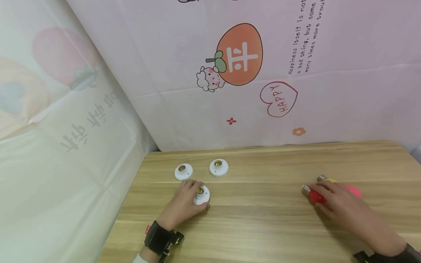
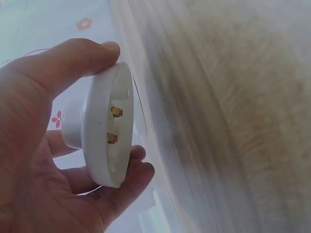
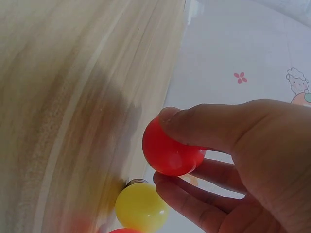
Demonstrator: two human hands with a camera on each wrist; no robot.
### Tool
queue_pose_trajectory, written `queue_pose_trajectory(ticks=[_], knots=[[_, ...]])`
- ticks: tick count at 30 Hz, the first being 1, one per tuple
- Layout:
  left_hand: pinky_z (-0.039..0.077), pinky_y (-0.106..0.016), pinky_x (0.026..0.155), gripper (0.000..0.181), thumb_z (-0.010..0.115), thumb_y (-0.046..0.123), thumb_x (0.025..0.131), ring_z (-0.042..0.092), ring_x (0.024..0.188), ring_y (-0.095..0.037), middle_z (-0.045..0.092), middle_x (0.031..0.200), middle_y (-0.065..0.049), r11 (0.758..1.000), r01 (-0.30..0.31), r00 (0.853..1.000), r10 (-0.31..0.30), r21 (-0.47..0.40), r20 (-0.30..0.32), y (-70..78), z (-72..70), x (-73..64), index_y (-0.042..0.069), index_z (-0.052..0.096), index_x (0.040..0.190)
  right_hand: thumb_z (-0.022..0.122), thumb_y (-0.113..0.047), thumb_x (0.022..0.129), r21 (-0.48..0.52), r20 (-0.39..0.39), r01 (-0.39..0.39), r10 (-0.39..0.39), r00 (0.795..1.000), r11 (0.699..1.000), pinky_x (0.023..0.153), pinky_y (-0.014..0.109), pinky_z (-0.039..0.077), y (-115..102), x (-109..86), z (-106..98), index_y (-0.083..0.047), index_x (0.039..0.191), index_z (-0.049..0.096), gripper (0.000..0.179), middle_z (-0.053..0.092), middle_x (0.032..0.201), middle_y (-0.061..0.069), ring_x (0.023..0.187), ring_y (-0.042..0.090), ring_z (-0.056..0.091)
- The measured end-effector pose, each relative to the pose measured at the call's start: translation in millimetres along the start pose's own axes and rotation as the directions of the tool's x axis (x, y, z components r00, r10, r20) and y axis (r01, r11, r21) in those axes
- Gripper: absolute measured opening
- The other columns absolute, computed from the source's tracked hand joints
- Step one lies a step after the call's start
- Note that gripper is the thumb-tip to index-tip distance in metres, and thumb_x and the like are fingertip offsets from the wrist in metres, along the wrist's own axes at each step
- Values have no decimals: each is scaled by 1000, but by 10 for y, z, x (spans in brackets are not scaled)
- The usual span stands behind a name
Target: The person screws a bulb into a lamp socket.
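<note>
My left hand [image 1: 187, 201] grips a round white lamp socket [image 1: 203, 197] by its rim, thumb on one side and fingers on the other. In the left wrist view the socket [image 2: 99, 128] is held tilted, its hollow underside with two brass terminals showing. Over on the right, my right hand [image 1: 342, 204] pinches a red light bulb [image 1: 316, 196] between thumb and fingers, its metal screw base pointing left. The right wrist view shows the red bulb [image 3: 170, 150] raised off the wood. Right beside it lies a yellow bulb [image 3: 142, 208], partly covered by the hand in the head view.
Two more white lamp sockets, one at the left [image 1: 183, 171] and another to its right [image 1: 218, 168], stand toward the table's back edge. A pink-red bulb [image 1: 354, 191] lies behind the right hand. Printed cloth [image 1: 184, 120] hangs behind the wooden table [image 1: 256, 219].
</note>
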State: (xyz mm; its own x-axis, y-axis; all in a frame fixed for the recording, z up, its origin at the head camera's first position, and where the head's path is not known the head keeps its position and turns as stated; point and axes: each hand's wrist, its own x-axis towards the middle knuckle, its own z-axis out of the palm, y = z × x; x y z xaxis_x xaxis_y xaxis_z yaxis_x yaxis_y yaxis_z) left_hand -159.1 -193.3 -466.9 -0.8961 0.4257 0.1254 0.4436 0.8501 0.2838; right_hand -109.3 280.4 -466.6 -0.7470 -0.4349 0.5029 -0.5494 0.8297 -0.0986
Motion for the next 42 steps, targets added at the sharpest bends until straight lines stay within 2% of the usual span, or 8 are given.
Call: queue_pose_trajectory(ticks=[6, 14, 20, 26, 29, 34, 39, 42], knots=[[46, -37, 93, 69, 74, 55, 75, 43, 113, -16, 50, 123, -1, 1000, -20, 999, 20, -3, -25, 12, 10, 12, 15, 56, 129, 85, -11, 58, 19, -24, 19, -18, 1000, 1000, 59, 47, 56, 10, 5, 18, -5, 115, 65, 61, 62, 109, 21, 99, 44, 60], [50, -34, 83, 68, 76, 52, 74, 47, 102, -15, 43, 121, -1, 998, -45, 998, 42, -50, -48, 36, 45, 18, 15, 56, 128, 81, -13, 67, 31, -17, 6, -5, 1000, 1000, 48, 41, 54, 9, -12, 19, -5, 119, 62, 56, 59, 114, 22, 87, 42, 64], [51, -36, 82, 67, 76, 48, 75, 48, 101, -18, 40, 122, -4, 995, -68, 997, 64, -79, -42, 49, 71, 21, 13, 57, 129, 82, -12, 62, 11, -9, 4, -4, 1000, 1000, 46, 41, 53, -15, 8, -2, -8, 120, 62, 61, 60, 112, 20, 92, 44, 62], [53, -33, 81, 68, 75, 40, 78, 53, 99, -19, 36, 128, -6, 988, -64, 998, 61, -141, -30, 61, 102, 41, 11, 52, 135, 84, -12, 58, -2, 0, 32, -32, 999, 999, 42, 22, 43, -33, 46, -18, -11, 118, 65, 63, 59, 105, 10, 69, 21, 58], [53, -31, 82, 68, 75, 37, 78, 54, 100, -17, 36, 131, -6, 983, -65, 998, 60, -171, -30, 81, 96, 56, 10, 51, 136, 81, -11, 60, 13, -7, 56, -56, 998, 998, 43, 18, 40, -35, 63, -22, -10, 117, 66, 59, 57, 103, 5, 68, 14, 54], [52, -30, 83, 68, 76, 35, 78, 54, 101, -15, 39, 133, -4, 978, -79, 997, 76, -192, -23, 125, 82, 80, 7, 50, 135, 77, -12, 61, 24, -14, 69, -69, 998, 997, 47, 20, 45, -39, 77, -19, -9, 116, 66, 57, 56, 103, 4, 73, 14, 56], [52, -30, 84, 70, 76, 33, 78, 54, 100, -15, 44, 128, -4, 977, -96, 995, 94, -189, -18, 163, 87, 95, 4, 49, 135, 79, -14, 61, 29, -9, 66, -66, 998, 997, 55, 29, 54, -35, 82, -10, -9, 116, 64, 58, 56, 105, 5, 80, 18, 59], [52, -29, 85, 68, 77, 30, 77, 54, 100, -14, 45, 125, -3, 974, -99, 995, 98, -204, -19, 170, 102, 104, 3, 48, 133, 72, -36, 80, 46, -10, 73, -73, 997, 996, 60, 35, 56, -22, 83, -7, -9, 118, 64, 47, 56, 105, 5, 84, 20, 60]])
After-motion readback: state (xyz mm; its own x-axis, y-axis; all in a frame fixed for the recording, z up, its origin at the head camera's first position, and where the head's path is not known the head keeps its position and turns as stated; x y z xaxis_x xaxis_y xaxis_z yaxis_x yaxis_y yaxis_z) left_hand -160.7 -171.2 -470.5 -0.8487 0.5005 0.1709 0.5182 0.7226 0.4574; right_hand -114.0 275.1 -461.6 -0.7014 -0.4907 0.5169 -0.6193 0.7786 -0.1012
